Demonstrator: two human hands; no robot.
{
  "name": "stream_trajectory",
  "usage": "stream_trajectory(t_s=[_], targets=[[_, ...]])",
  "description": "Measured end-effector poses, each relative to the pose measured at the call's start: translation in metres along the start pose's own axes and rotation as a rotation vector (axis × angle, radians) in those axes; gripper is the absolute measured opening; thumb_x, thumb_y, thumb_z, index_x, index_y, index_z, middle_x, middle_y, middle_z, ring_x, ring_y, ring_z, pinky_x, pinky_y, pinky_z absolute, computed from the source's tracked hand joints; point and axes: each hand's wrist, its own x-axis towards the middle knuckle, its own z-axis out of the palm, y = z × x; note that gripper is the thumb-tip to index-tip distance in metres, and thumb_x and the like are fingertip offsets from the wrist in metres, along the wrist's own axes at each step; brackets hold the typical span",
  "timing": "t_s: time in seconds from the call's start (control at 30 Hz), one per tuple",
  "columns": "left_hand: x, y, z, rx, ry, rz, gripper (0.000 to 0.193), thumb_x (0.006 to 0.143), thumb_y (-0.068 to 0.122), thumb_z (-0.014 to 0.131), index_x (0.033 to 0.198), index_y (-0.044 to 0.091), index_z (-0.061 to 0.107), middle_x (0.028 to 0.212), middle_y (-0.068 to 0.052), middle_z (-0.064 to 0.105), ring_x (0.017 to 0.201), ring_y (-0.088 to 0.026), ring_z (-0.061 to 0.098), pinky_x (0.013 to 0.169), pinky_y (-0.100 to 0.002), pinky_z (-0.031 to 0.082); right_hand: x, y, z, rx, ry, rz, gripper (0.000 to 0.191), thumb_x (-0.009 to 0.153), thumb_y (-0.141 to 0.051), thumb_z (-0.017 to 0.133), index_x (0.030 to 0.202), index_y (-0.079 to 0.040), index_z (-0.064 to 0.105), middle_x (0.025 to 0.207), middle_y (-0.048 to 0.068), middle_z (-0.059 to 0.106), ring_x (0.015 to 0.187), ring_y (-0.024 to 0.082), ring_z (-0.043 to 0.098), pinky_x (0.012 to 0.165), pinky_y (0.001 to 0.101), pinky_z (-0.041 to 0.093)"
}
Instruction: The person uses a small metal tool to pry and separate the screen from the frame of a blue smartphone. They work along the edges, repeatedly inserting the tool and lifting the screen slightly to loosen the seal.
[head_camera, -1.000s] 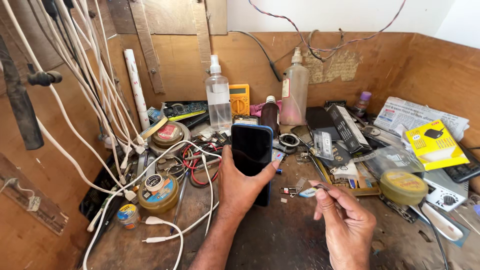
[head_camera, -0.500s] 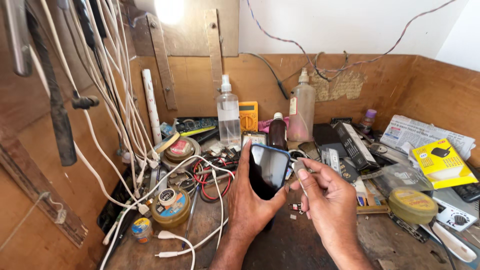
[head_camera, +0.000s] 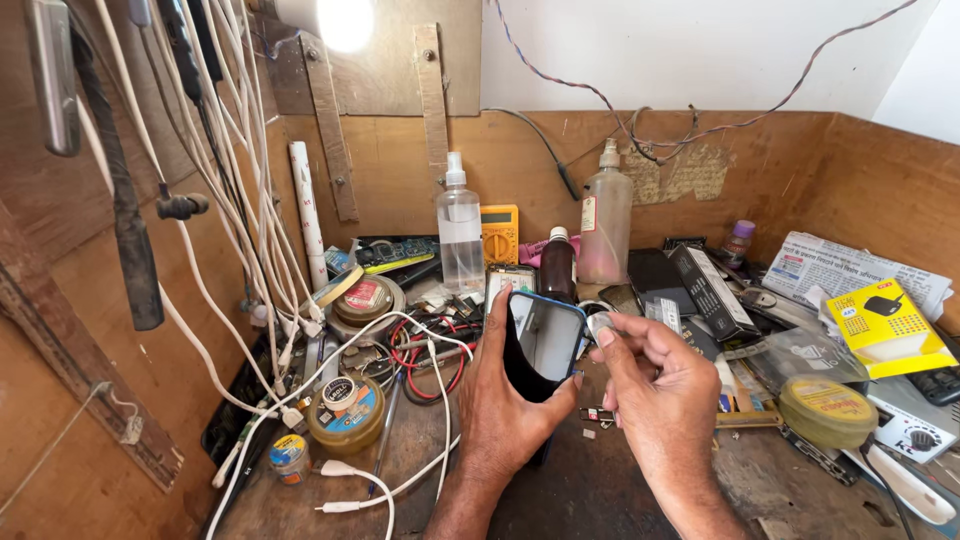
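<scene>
Holding a black smartphone in a blue-edged case (head_camera: 545, 345) upright above the cluttered wooden desk (head_camera: 560, 495), the left hand (head_camera: 500, 410) wraps its lower half; the right hand (head_camera: 655, 385), just right of the phone, pinches a small silvery piece (head_camera: 599, 325) at its top-right corner.

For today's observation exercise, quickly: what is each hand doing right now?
Left hand: closed around a dark phone.
Right hand: fingertips pinching a small silvery object beside the phone.

Counted behind the phone (head_camera: 545, 345): clear bottles (head_camera: 461, 235) 2 | dark bottle (head_camera: 557, 265) 1 | yellow multimeter (head_camera: 500, 232) 1 | hands 2
</scene>
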Motion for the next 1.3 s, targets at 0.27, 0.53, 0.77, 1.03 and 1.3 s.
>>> stream_trajectory(t_s=[0.27,0.53,0.77,1.03,1.3], targets=[[0.001,-0.001,0.002,-0.019,0.003,0.013,0.112,0.064,0.026,0.087,0.159,0.013,0.029,0.127,-0.022,0.068,0.115,-0.036,0.069,0.094,-0.045,0.054,-0.002,-0.003,0.004,-0.055,0.025,-0.055,0.021,0.092,-0.009,0.071,0.111,0.001,0.074,0.079,0.007,0.076,0.048,0.005,0.055,0.042,0.0222,0.044],[0.001,-0.004,0.003,0.022,0.008,0.036,0.114,0.063,0.027,0.088,0.159,0.012,0.029,0.129,-0.020,0.067,0.115,-0.035,0.068,0.094,-0.045,0.054,-0.004,-0.012,0.011,-0.242,0.123,-0.280,0.015,0.092,-0.005,0.072,0.105,0.002,0.076,0.087,0.010,0.080,0.074,0.010,0.074,0.064,0.0260,0.057],[0.000,-0.006,0.003,0.084,0.017,0.122,0.114,0.066,0.027,0.087,0.159,0.006,0.025,0.125,-0.021,0.066,0.112,-0.037,0.068,0.093,-0.046,0.055,0.002,-0.024,0.005,-0.555,0.106,-0.361,0.015,0.088,-0.006,0.075,0.101,0.001,0.078,0.086,0.016,0.078,0.073,0.017,0.075,0.062,0.0317,0.056],[-0.001,-0.004,0.000,0.093,0.002,0.107,0.113,0.065,0.026,0.087,0.158,0.004,0.027,0.124,-0.023,0.065,0.111,-0.039,0.067,0.092,-0.047,0.054,0.027,-0.039,-0.003,-0.548,-0.067,-0.090,0.012,0.085,-0.009,0.075,0.096,-0.004,0.080,0.078,0.011,0.080,0.064,0.020,0.074,0.060,0.0353,0.056],[0.001,-0.003,0.003,0.125,0.012,0.135,0.111,0.066,0.025,0.086,0.157,0.003,0.028,0.122,-0.022,0.065,0.108,-0.040,0.067,0.089,-0.048,0.054,0.038,-0.039,-0.006,-0.702,-0.118,-0.273,0.011,0.084,-0.010,0.077,0.093,-0.005,0.081,0.075,0.013,0.077,0.062,0.016,0.070,0.060,0.0334,0.054]])
